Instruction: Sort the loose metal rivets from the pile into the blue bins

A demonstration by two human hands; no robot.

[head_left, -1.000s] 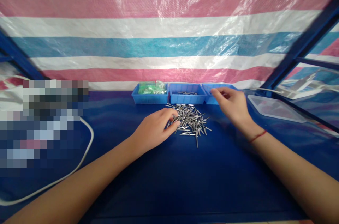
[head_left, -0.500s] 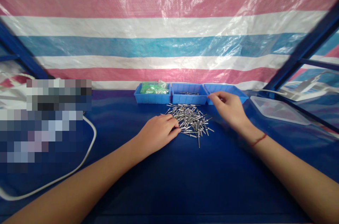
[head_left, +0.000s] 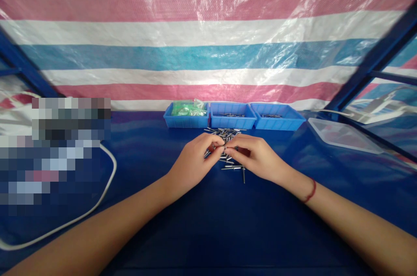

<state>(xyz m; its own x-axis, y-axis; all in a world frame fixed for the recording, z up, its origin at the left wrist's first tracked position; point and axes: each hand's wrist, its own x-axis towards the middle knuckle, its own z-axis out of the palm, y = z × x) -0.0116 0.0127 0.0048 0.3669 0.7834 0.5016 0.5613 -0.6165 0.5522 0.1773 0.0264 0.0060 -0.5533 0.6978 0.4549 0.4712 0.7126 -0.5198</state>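
My left hand and my right hand meet over a heap of silver blind rivets on the blue table. Both hands are closed in a pinch, thumb against forefinger, with fingertips touching or nearly so. Between them a small bit of metal shows, seemingly one blind rivet, mostly covered by the fingers. The hands hide much of the heap. Just behind it stand a middle blue bin with some rivets inside and a right blue bin holding a few.
A left blue bin contains green and clear plastic bags. To the right lies a translucent plastic lid. A white cable curves across the table's left side, near a blurred-out area. Striped sheeting hangs behind, between blue metal posts.
My right hand has come from the right bin leftward to meet my left hand over the heap. My left hand has lifted slightly from the rivets. The right bin's contents are now visible.
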